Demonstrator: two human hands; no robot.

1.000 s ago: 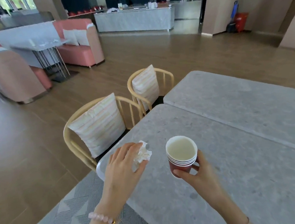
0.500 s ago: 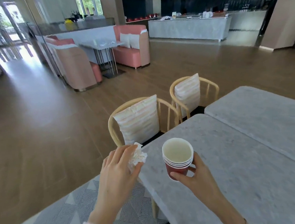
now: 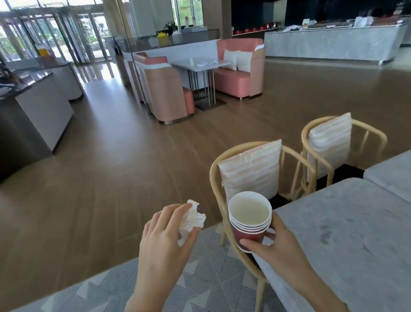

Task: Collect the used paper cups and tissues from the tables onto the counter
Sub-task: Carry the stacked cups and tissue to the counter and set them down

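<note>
My right hand (image 3: 278, 248) grips a stack of several red paper cups (image 3: 250, 220) with white insides, held upright just off the left end of the grey table (image 3: 353, 230). My left hand (image 3: 162, 243) pinches a crumpled white tissue (image 3: 191, 221) over the patterned rug, left of the cups. Far across the room a booth table (image 3: 201, 65) carries small white items, too small to make out. A long grey counter (image 3: 333, 44) stands at the back right.
Two wicker chairs with striped cushions (image 3: 252, 174) (image 3: 329, 143) stand along the table's left side. A dark counter (image 3: 22, 116) stands at the left, pink booth sofas (image 3: 240, 79) in the middle distance. Wooden floor (image 3: 115, 175) lies between.
The view has swung left and away from the table. Both hands came off the tabletop with the tissue and the cup stack, now held over the rug and the table's end.
</note>
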